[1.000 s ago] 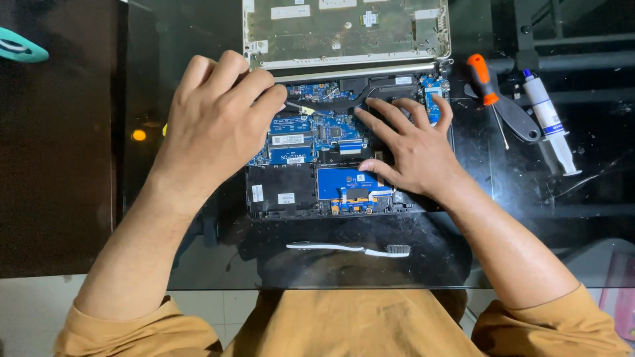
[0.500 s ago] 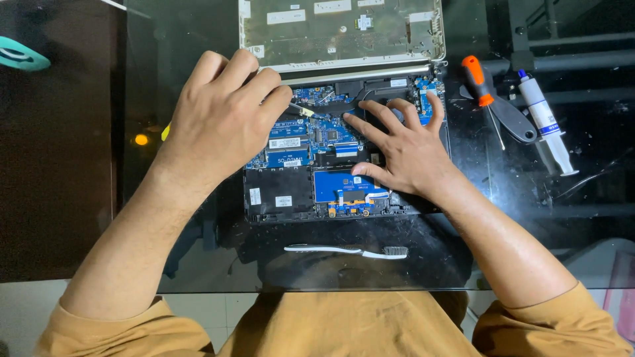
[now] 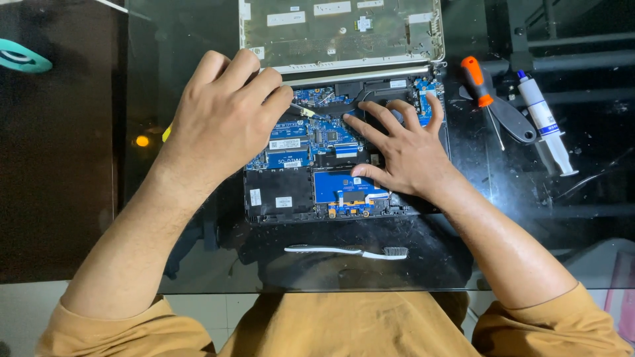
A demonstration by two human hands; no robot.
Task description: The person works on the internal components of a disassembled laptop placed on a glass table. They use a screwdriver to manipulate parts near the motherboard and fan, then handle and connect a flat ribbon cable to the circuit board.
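An opened laptop [image 3: 278, 195] lies on a dark glass table, its blue circuit boards bare and its lid [image 3: 337, 30] folded back at the far side. My left hand [image 3: 221, 119] is closed around a thin tool with a yellow handle, its metal tip [image 3: 305, 110] touching the board near the hinge. My right hand [image 3: 403, 145] rests flat on the laptop's right half, fingers spread over the dark fan area and thumb on the blue board.
A white toothbrush [image 3: 347, 250] lies in front of the laptop. To the right lie an orange-handled screwdriver [image 3: 481, 92], a dark flat pry tool [image 3: 512, 122] and a white syringe tube [image 3: 546, 125]. A teal object [image 3: 20, 58] sits at far left.
Both hands stay in nearly the same place on the laptop; only the camera view has shifted slightly.
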